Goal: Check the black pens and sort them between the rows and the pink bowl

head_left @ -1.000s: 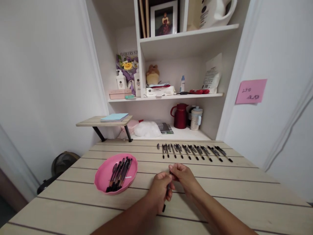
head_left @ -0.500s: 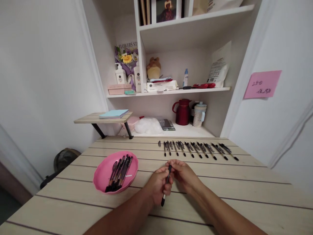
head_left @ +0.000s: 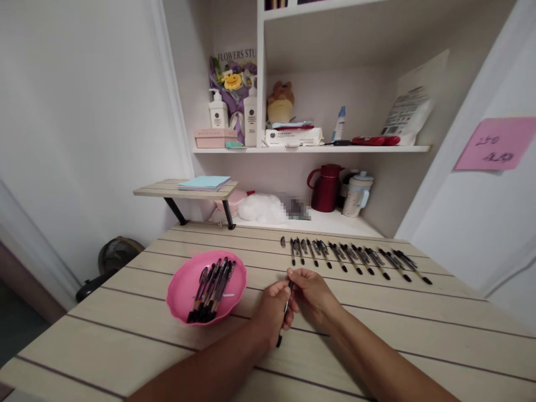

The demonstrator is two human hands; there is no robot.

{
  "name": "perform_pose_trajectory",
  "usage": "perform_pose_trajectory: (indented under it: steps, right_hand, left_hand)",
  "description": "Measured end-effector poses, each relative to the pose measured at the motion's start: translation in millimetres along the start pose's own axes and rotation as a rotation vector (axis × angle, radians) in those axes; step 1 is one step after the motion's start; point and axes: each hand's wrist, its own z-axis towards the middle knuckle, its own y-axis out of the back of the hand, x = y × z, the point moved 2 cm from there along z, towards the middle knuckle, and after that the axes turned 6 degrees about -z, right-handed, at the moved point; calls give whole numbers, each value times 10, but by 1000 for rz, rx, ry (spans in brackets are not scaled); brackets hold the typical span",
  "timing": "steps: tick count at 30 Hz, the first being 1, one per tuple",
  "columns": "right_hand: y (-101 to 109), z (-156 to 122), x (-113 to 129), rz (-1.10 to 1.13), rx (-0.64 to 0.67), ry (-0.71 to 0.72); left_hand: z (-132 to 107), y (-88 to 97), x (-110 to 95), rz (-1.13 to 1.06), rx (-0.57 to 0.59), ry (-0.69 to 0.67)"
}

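Observation:
My left hand (head_left: pixel 268 310) is closed around a black pen (head_left: pixel 287 306), which slants with its black lower end sticking out below the fingers. At the pen's upper end, the fingertips of my right hand (head_left: pixel 315 291) are pinched together; they partly hide that end. Left of my hands lies a pink bowl (head_left: pixel 178 287) with a wavy rim, holding several dark pens (head_left: pixel 213 290) bundled side by side. Beyond my hands, a row of pens (head_left: pixel 313 254) lies on the desk, with dark caps beside them. One cap (head_left: pixel 283 242) lies at the row's left end.
The striped wooden desk (head_left: pixel 377 335) meets a white shelf unit at the back. A small raised stand (head_left: pixel 154 190) carries blue paper (head_left: pixel 205 182). Behind the pens stand a red jug (head_left: pixel 326 188) and a pale tumbler (head_left: pixel 357 195). A pink note (head_left: pixel 496 144) sticks to the right wall.
The camera view has shifted and come a little closer to the shelves. Both hands remain at the same pen, with only slight finger movement.

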Motion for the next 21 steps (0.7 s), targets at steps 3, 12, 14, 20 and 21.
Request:
perform_pose_trajectory:
  steps: [3,12,14,20,21]
  right_hand:
    - [16,15,49,19,-31,16]
    - [-64,5,42,-58,25,-33]
    - [-53,5,53,-82,34,-39]
    - [204,238,206,48,-203,82]
    - [271,306,229,17,-260,107]
  left_hand:
    - [7,4,-6,-66,24,23]
    - [54,16,-12,-104,42,2]
    - [50,19,-7,-109,43,12]
    - [30,38,-18,-144,39,60]
    - [26,40,-20,-151,39,61]
